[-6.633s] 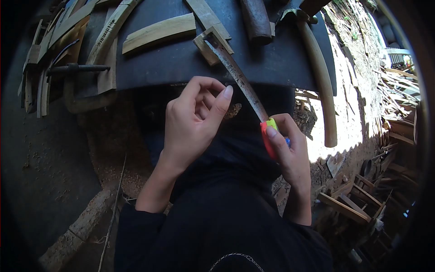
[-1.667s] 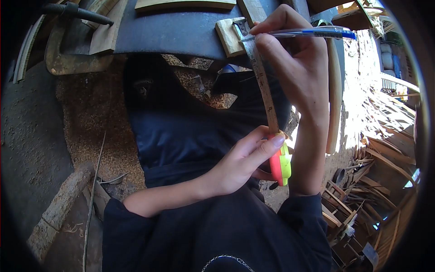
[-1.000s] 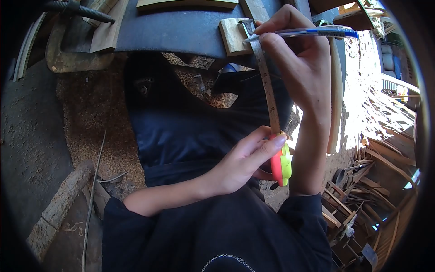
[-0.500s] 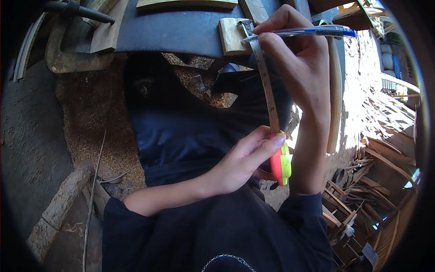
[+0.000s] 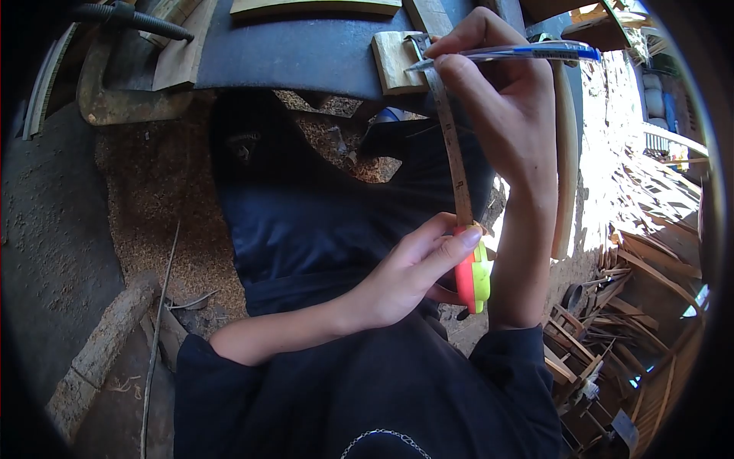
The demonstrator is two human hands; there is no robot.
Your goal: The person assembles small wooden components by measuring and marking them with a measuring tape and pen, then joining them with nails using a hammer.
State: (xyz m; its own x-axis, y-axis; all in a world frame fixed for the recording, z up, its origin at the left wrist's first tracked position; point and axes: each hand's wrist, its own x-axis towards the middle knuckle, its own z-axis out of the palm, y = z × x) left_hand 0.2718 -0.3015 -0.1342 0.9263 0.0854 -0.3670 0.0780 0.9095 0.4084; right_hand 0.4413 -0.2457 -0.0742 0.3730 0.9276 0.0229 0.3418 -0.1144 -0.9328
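Workshop, dim on the left, glaring sun on the right; sawdust floor (image 5: 206, 268) below, scrap wood pile (image 5: 650, 283) off to the right. Dark bench top (image 5: 298, 57) ahead of me, clamp (image 5: 93, 107) at its left end.

Step in hand, my read: marking a small wood block (image 5: 390, 69) against the tape. Block sits on the near edge of the bench, just in front of my right hand (image 5: 501, 107). That hand is closed in a writing grip on a clear pen with a blue end (image 5: 566, 53), tip over the block's face, just left of the tape blade (image 5: 451, 153). Can't tell if the tip touches the wood. My left hand (image 5: 409, 271) grips the tape case (image 5: 466, 279) over my lap, thumb on top near where the blade comes out.

Next move seems to call for a steady blade and a short, light pen stroke; a tug on the case could shift the hook end and spoil the reading.

Looks: block pale, squarish, slightly tilted in view, blade lying over its right side. Blade worn and stained, some numbers dark, too small to read. Case pink and lime. Any pen mark: can't make one out.
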